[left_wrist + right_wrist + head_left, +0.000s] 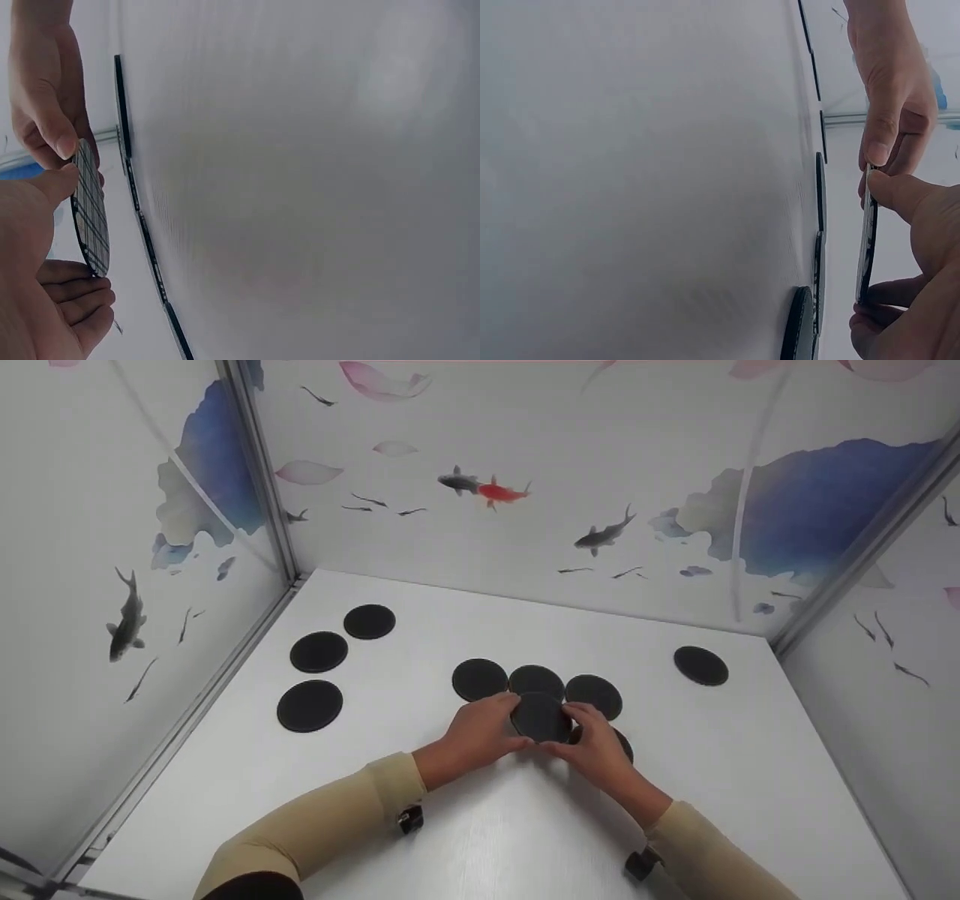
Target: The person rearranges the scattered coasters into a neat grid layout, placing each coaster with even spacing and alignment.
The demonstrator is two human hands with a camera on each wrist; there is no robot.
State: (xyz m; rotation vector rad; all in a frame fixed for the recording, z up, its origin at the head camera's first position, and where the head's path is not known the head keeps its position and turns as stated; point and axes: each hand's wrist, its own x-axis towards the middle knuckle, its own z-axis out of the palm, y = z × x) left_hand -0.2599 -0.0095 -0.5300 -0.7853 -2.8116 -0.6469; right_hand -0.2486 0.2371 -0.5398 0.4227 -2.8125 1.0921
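A round black coaster (541, 718) is held off the table between both hands. My left hand (484, 727) grips its left edge, thumb at the near rim and fingers toward the far side. My right hand (600, 746) pinches the opposite edge the same way, the two thumbs nearly meeting. In the left wrist view the underside of the coaster (91, 217) shows a pattern of crossing lines. Just beyond it lie more black coasters, one on the left (480, 680), a middle one (535, 681) partly covered, and one on the right (594, 696). Another coaster (624, 744) is mostly hidden behind my right hand.
Toward the left of the white table (465, 840) lie three coasters: a far one (370, 621), a middle one (319, 652) and a near one (310, 706). A single coaster (701, 665) sits at the far right. Fish-printed walls (480, 547) enclose the table's back and sides.
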